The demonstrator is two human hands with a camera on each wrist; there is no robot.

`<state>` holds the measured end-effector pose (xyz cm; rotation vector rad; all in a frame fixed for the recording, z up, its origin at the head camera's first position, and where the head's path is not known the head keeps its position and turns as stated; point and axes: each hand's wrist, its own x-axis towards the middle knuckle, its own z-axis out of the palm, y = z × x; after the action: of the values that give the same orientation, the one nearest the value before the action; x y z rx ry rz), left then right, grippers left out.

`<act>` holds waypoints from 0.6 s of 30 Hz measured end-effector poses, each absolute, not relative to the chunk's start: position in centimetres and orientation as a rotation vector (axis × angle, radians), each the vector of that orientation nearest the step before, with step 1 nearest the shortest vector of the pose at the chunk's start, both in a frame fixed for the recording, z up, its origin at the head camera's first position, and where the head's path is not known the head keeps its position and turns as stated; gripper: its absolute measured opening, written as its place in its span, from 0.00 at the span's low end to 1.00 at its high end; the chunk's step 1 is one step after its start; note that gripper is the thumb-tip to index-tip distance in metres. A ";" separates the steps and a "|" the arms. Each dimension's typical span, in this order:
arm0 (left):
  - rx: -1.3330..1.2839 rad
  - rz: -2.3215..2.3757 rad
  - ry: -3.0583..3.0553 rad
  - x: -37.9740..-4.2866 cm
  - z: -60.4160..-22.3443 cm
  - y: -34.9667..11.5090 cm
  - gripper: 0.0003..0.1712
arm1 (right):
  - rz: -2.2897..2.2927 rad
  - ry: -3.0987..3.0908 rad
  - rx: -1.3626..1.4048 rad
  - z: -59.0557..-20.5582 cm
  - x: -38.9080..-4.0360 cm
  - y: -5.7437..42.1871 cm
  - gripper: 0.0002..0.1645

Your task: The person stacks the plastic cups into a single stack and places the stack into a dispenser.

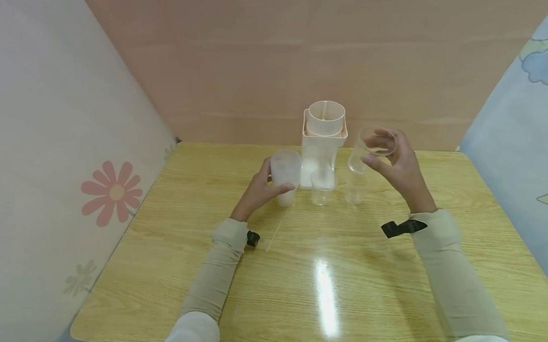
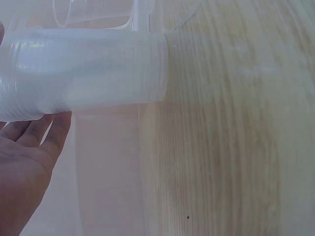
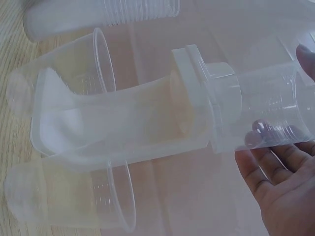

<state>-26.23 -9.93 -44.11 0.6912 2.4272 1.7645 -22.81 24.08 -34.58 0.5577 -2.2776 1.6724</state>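
My left hand [image 1: 260, 189] grips a tall stack of nested clear plastic cups [image 1: 286, 166], its thumb and fingers curled about the upper part. In the left wrist view the ribbed rims of the cup stack [image 2: 29, 73] lie by the fingers, its base close to the tabletop. Raised at the right, my right hand [image 1: 405, 169] holds a single clear plastic cup [image 1: 357, 158] near its rim, thumb and fingers on opposite sides. Between the hands stands a whitish plastic holder [image 1: 318, 157] with a round tube on top. Two more clear cups [image 1: 323, 188] stand upright before it.
The wooden table [image 1: 278, 291] has its back edge along a pinkish wall [image 1: 252, 66]. Patterned walls flank it on both sides. A thin pale strip [image 1: 275, 236] lies near my left wrist.
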 end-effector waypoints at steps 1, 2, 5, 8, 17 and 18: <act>0.690 1.765 2.428 -26.2 -44.1 -9.9 0.54 | 1.675 -2.276 0.558 -34.5 -22.8 24.0 0.34; 0.688 1.765 2.429 -26.2 -44.1 -9.9 0.54 | 1.680 -2.272 0.564 -34.4 -22.8 23.9 0.34; 0.676 1.766 2.438 -26.2 -44.1 -9.9 0.54 | 1.685 -2.260 0.584 -34.1 -22.9 23.6 0.34; 0.671 1.767 2.439 -26.2 -44.0 -9.9 0.54 | 1.699 -2.239 0.608 -34.0 -23.0 23.2 0.34; 0.696 1.768 2.433 -26.2 -44.1 -9.9 0.55 | 1.732 -2.193 0.670 -33.6 -23.3 22.3 0.34; 0.690 1.769 2.430 -26.2 -44.1 -9.9 0.55 | 1.731 -2.192 0.675 -33.6 -23.3 22.3 0.34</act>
<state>-26.19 -9.93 -44.10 0.6899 2.4299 1.7689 -23.28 22.25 -33.64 0.6747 -2.1922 1.7305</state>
